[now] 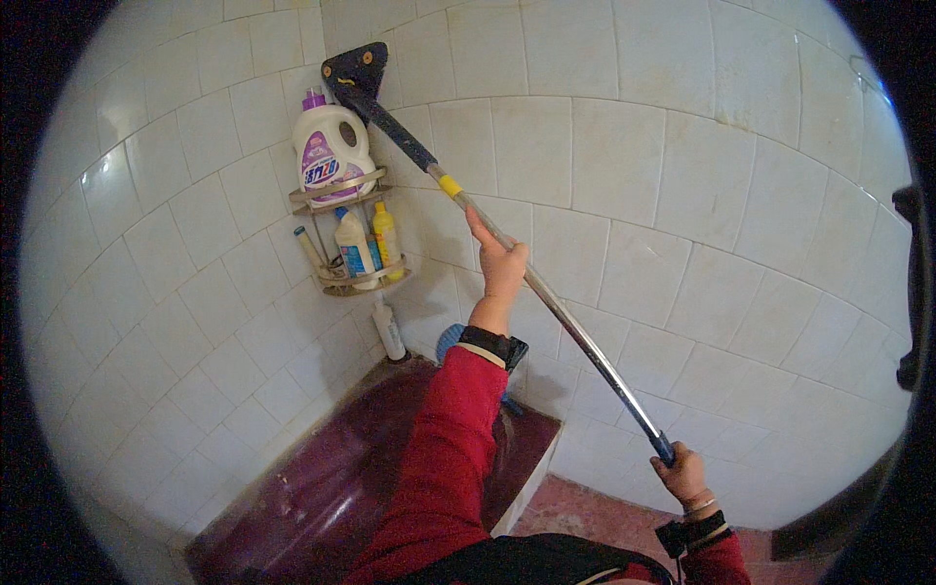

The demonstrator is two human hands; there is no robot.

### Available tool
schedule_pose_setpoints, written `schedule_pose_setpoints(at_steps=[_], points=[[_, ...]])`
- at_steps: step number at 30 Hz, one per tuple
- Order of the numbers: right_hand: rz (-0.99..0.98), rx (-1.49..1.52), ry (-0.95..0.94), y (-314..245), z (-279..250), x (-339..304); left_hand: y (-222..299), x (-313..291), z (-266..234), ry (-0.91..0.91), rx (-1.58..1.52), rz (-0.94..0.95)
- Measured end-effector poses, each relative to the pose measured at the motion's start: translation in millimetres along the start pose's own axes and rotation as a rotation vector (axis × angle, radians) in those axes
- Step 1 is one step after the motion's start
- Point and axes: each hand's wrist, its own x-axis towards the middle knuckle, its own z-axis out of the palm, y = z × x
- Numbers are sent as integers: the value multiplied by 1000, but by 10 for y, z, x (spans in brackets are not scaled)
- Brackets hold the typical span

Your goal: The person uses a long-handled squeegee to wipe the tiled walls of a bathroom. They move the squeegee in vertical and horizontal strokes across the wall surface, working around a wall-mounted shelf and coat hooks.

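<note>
I hold a long-handled brush whose metal pole (575,331) runs diagonally up to the left. Its black triangular head (354,70) presses against the white wall tiles in the corner, just above the shelf. My left hand (499,265) grips the pole near its middle, below a yellow band (449,185). My right hand (682,475) is closed around the pole's lower end with its blue grip. Both sleeves are red, with dark wrist bands.
A two-tier corner shelf (341,190) carries a large white and purple detergent jug (331,146) on top, smaller white and yellow bottles below. A white bottle (388,331) and a blue brush (448,341) stand on the dark red ledge (322,487). The floor (604,512) is reddish.
</note>
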Motion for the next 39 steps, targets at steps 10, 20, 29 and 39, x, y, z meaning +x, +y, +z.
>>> schedule_pose_setpoints(at_steps=[10,20,29,39], points=[[23,-10,162,347,-446,-307,632,-266,428,-119,-82,-102],[310,4,191,1191,-789,-1177,1352,-1163,1207,-324,-220,28],[546,129,293,2444,-871,-2926,2213,-2984,2263,-598,-340,150],[1237,-58,60,3452,-432,-5150,3006,-4776,2715,-882,-510,97]])
